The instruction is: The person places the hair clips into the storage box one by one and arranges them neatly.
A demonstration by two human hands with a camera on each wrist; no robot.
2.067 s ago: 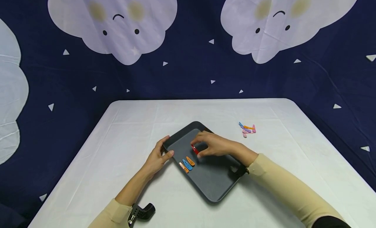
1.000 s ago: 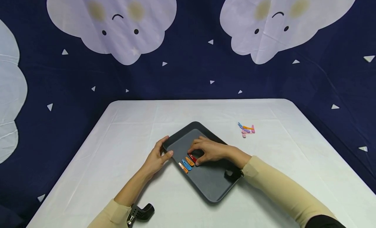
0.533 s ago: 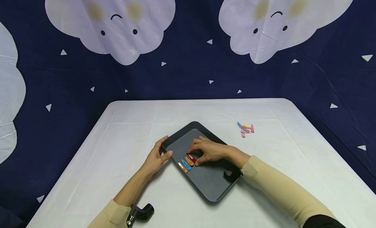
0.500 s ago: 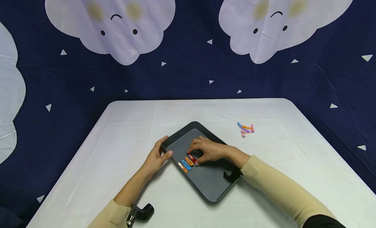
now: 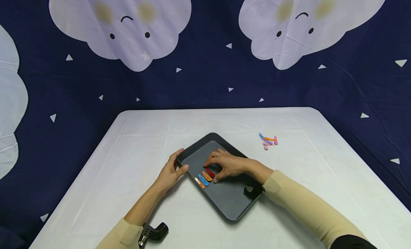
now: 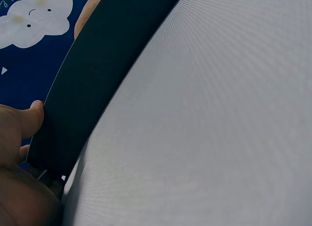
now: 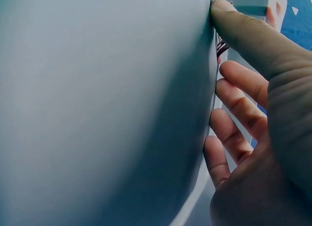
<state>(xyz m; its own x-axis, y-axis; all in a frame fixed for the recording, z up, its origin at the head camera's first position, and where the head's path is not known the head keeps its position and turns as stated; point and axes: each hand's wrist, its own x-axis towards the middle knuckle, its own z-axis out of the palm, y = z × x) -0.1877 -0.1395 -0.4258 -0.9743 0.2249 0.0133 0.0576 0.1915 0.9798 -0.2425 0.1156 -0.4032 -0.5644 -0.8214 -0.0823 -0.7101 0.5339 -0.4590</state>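
R hand (image 5: 229,163) over the tray: thumb & index a moderate gap apart, one at each end of the red clip (image 5: 209,172); can't tell if they actually pinch it or just sit beside the ends. R wrist view has the other fingers loosely bent, spaced apart. L hand (image 5: 171,174) grips the grey tray (image 5: 231,202) near its far-L corner, thumb at the rim, fingers round the outside.

Red clip lies on the tray floor, end of a slanted row: next orange clip (image 5: 207,176), then blue clip (image 5: 203,179), then a second orange clip (image 5: 199,183) w/ a shiny strip, nearest the tray's L wall. Gaps look v. small; red vs. orange contact unclear.

Risks, my guess: R thumb or index could catch red's end on lifting away & twist it out of line, or nudge it into orange b/c they're so close. If L hand pulled or tipped the tray, the whole row could slide, as the clips look loose & the floor smooth.

Further out: small clip pile (image 5: 268,142) (blue, purple, orange, pink) on the white-covered bench (image 5: 154,135), beyond the tray's far-R side, overlapping, so could tangle when picked. Behind: navy backdrop (image 5: 205,85) w/ clouds.
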